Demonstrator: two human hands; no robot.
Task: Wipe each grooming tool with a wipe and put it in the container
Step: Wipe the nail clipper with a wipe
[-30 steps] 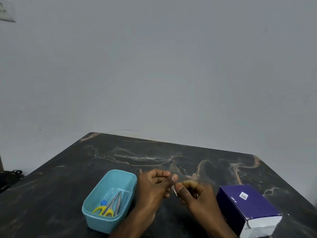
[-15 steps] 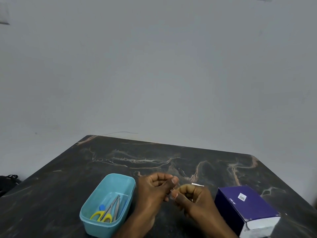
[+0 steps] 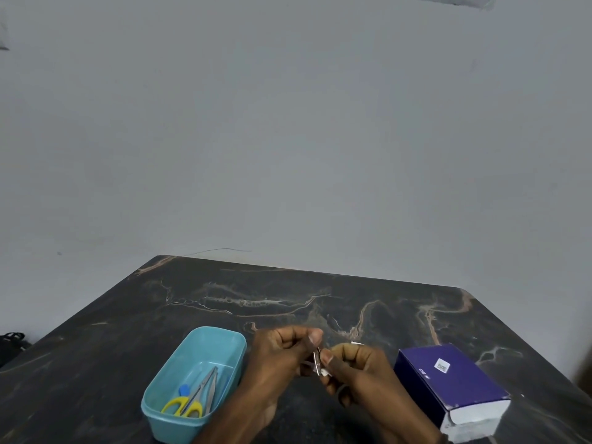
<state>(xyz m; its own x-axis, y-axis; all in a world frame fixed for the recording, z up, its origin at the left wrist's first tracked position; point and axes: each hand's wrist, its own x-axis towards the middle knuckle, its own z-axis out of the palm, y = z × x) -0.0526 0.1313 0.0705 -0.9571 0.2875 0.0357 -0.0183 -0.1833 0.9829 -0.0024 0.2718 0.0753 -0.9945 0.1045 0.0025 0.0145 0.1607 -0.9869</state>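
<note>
Grooming tool (image 3: 317,363): small thin metal piece, held in the air between both hands, above the table and just right of the container; exact type too small to tell. Order below runs big to small.

Table (image 3: 288,302): dark marble-look top with pale and rust veins, grey wall behind it.

Purple box (image 3: 448,386): lies on the table at right, white end facing the camera, small white label on top, well apart from the container.

Container (image 3: 230,347): light blue plastic tub, open, on the table at left, touching or just beside the left forearm. Inside: yellow-handled scissors (image 3: 184,408), a slim metal tool (image 3: 209,389) leaning across them, a small blue item (image 3: 184,389) partly hidden.

Left hand (image 3: 282,357): fingers curled, thumb and forefinger pinching the upper end of the metal piece.

Right hand (image 3: 355,370): fingers curled, thumb pressing a white wipe (image 3: 325,373) against the lower part of the metal piece; another white bit shows above the knuckles. Both hands nearly touching at the thumbs.
</note>
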